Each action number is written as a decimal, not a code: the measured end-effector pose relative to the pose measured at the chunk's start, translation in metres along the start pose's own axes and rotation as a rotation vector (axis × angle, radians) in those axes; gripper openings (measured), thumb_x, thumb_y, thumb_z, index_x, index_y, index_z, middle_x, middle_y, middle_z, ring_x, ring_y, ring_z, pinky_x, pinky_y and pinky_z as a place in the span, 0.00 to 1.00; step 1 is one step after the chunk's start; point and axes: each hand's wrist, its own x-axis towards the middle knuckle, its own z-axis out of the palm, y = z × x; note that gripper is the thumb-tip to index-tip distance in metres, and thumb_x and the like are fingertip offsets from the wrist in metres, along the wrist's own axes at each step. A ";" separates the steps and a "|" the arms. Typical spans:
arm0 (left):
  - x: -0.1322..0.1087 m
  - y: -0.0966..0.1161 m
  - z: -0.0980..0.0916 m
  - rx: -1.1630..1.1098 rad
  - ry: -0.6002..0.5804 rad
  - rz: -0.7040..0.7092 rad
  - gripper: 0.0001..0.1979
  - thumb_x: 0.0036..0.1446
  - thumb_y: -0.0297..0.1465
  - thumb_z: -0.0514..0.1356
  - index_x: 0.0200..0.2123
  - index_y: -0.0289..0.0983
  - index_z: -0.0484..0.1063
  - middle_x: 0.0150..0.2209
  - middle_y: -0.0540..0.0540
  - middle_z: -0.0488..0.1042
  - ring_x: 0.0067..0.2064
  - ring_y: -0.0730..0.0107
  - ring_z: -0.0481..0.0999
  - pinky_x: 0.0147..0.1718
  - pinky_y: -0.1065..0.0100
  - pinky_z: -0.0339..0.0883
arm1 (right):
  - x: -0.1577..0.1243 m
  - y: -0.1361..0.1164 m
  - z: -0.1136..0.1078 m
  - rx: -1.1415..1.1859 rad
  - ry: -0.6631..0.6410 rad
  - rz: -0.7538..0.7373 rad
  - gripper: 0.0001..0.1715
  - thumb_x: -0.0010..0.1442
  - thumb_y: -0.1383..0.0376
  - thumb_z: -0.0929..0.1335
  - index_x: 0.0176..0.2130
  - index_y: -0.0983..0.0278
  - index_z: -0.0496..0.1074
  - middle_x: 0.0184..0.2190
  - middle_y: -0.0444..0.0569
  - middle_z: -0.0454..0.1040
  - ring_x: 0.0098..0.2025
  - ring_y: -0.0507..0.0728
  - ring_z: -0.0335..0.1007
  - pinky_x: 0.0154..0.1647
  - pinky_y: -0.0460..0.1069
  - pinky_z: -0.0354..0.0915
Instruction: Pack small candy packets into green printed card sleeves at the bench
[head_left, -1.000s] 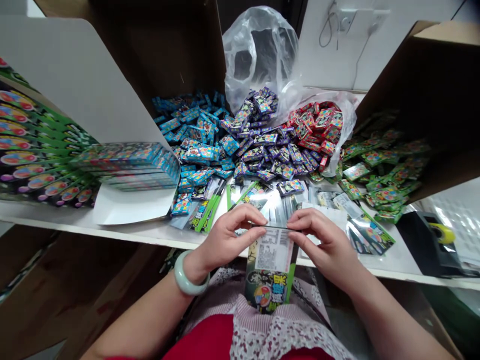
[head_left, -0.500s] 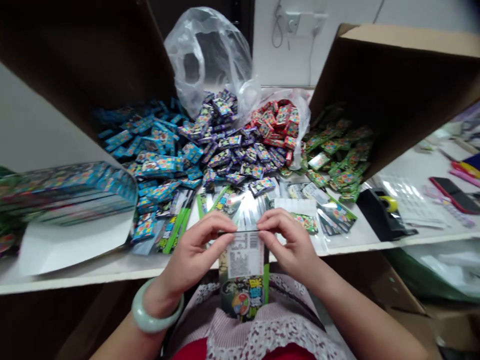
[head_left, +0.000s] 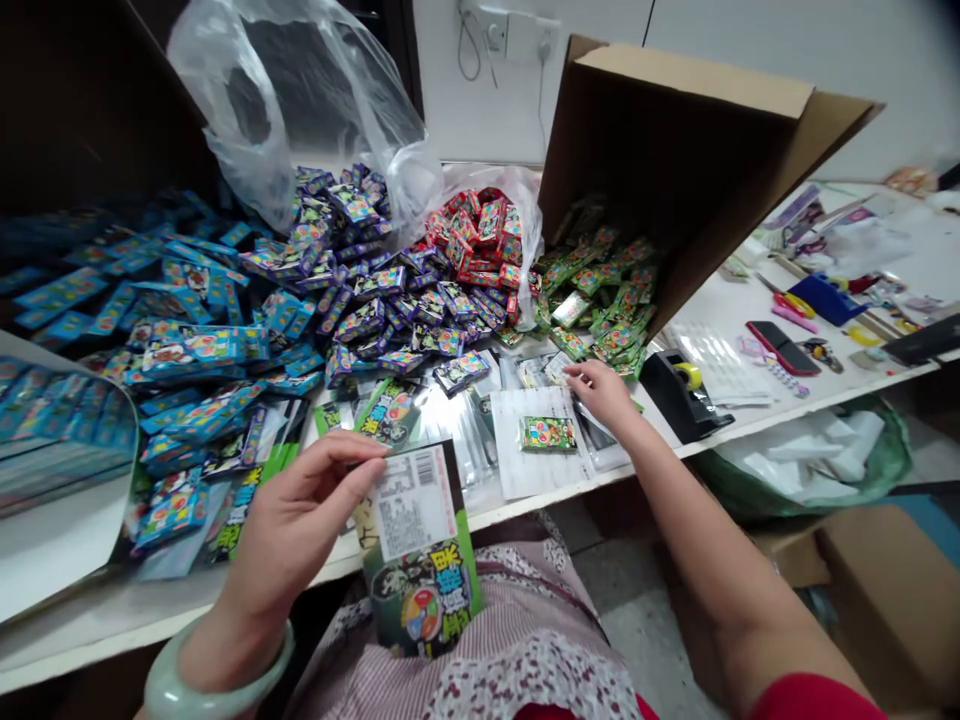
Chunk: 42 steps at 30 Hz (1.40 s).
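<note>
My left hand (head_left: 300,520) is shut on the top edge of a flat snack packet (head_left: 416,545) with a white barcode label and a coloured wheel picture, held over the table's front edge. My right hand (head_left: 601,393) is apart from it, fingers spread and holding nothing, above the shiny film sleeves. Closest to that hand lies a small green packet (head_left: 547,433) on a white sheet (head_left: 525,460). Heaps of blue (head_left: 195,345), purple (head_left: 367,290), red (head_left: 480,235) and green packets (head_left: 600,285) spread across the table beyond.
A cardboard box (head_left: 675,150) lies tilted behind the green heap, and a plastic bag (head_left: 285,110) sits at the back. A black tape dispenser (head_left: 679,392) and a phone (head_left: 784,347) stand to the right. Below the table edge is a green sack (head_left: 810,460).
My right hand has let go of the packet's top edge and moved right and forward. My left hand keeps hold. The view has swung right, showing more of the table's right side.
</note>
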 end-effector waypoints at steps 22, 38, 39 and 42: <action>0.007 0.004 0.012 -0.064 -0.006 0.043 0.03 0.55 0.31 0.63 0.33 0.38 0.72 0.33 0.47 0.73 0.37 0.69 0.73 0.34 0.70 0.68 | -0.023 -0.042 -0.024 0.308 -0.126 -0.030 0.15 0.55 0.53 0.68 0.33 0.63 0.71 0.30 0.47 0.72 0.33 0.54 0.67 0.37 0.50 0.64; -0.002 0.004 0.011 -0.185 -0.049 0.012 0.07 0.61 0.32 0.57 0.30 0.37 0.68 0.30 0.49 0.68 0.34 0.71 0.67 0.34 0.67 0.62 | -0.026 -0.202 0.033 0.388 -0.760 -0.301 0.06 0.53 0.62 0.71 0.27 0.62 0.73 0.24 0.42 0.73 0.26 0.50 0.65 0.28 0.46 0.62; -0.001 0.004 0.011 -0.194 -0.045 0.011 0.08 0.61 0.33 0.57 0.30 0.37 0.68 0.30 0.49 0.68 0.34 0.71 0.67 0.34 0.67 0.62 | -0.027 -0.202 0.033 0.373 -0.747 -0.306 0.06 0.53 0.62 0.71 0.27 0.62 0.73 0.24 0.43 0.73 0.27 0.51 0.65 0.28 0.47 0.62; -0.001 0.000 0.015 -0.208 -0.007 0.018 0.08 0.59 0.34 0.60 0.31 0.37 0.69 0.31 0.49 0.69 0.34 0.71 0.68 0.35 0.67 0.62 | -0.030 -0.202 0.036 0.331 -0.685 -0.335 0.06 0.54 0.63 0.70 0.27 0.62 0.73 0.24 0.43 0.73 0.27 0.51 0.65 0.28 0.47 0.62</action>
